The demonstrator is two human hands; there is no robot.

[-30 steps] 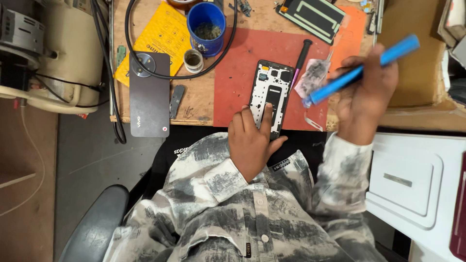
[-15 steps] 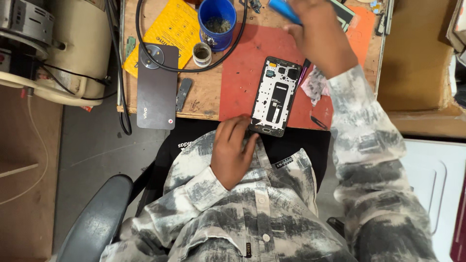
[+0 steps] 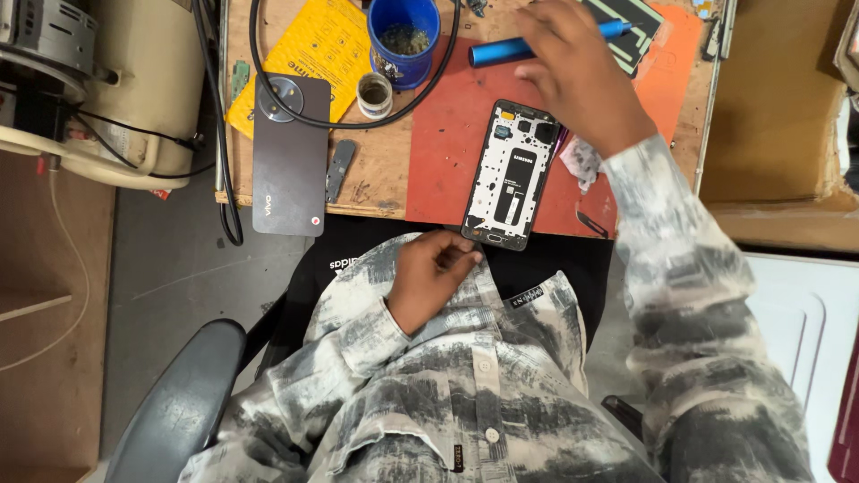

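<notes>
Two phones lie on one wooden table (image 3: pixel 376 179): one gray phone (image 3: pixel 288 156) and one opened phone frame (image 3: pixel 511 174) on the red mat (image 3: pixel 438 152). One right hand (image 3: pixel 577 76) holds one blue tool (image 3: pixel 501 52). One left hand (image 3: pixel 429 275), fingers curled, touches the frame's bottom edge. One blue cup (image 3: pixel 404 40) sits near one small jar (image 3: pixel 374 94).

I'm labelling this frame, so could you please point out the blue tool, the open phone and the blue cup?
Blue tool (image 3: pixel 498 51), head view, bare handle.
Open phone (image 3: pixel 512 174), head view, middle.
Blue cup (image 3: pixel 404 64), head view, outer wall.
</notes>
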